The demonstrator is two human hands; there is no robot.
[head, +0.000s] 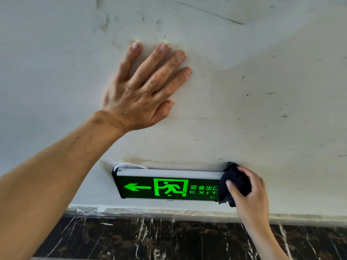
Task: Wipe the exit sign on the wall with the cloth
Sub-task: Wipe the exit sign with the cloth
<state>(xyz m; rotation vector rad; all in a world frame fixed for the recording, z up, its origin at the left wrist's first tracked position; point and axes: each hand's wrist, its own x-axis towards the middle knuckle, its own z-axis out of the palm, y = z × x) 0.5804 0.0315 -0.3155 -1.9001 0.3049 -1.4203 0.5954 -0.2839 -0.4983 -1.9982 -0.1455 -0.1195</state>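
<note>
1. The left hand (139, 91) is lying flat on the wall (262, 109), fingers spread.
2. The right hand (249, 192) is squeezing the dark cloth (234, 182) against the right end of the exit sign (167, 186), low on the wall.

Scuffed white wall (244, 109) carries exit sign (167, 186); left hand (142, 91) flat on it.

There is one view only, from a wide-angle camera worn on the person's head. It faces a pale scuffed wall (262, 109) squarely and from close by, near enough that both forearms reach in from the bottom corners. The exit sign (167, 186) sits low in the picture, with the dark marble skirting (169, 239) along the bottom edge. Straight lines bow toward the edges.
</note>
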